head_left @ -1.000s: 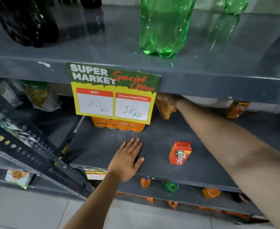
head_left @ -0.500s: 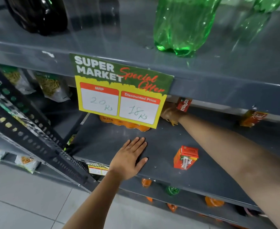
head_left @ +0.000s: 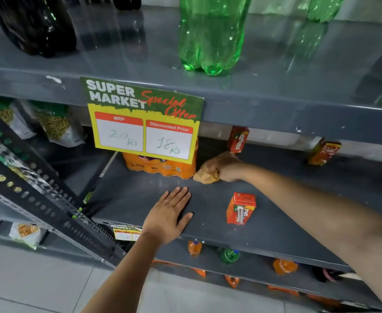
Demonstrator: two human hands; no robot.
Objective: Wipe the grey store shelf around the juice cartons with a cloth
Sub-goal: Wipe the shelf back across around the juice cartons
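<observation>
My right hand is closed on a crumpled tan cloth and presses it on the grey shelf, beside an orange shrink-wrapped juice pack. My left hand lies flat, fingers spread, on the shelf near its front edge. A small red juice carton stands alone in the shelf's middle, below my right forearm. Another red carton stands at the back just behind my right hand. A third carton leans at the back right.
A yellow and green price sign hangs from the upper shelf's edge and hides part of the juice pack. Green bottles and dark bottles stand on the upper shelf. Snack bags lie left; small bottles below.
My right hand has drawn the cloth forward out from under the upper shelf, toward the shelf's middle. My left hand has stayed flat in the same spot. The view has shifted slightly.
</observation>
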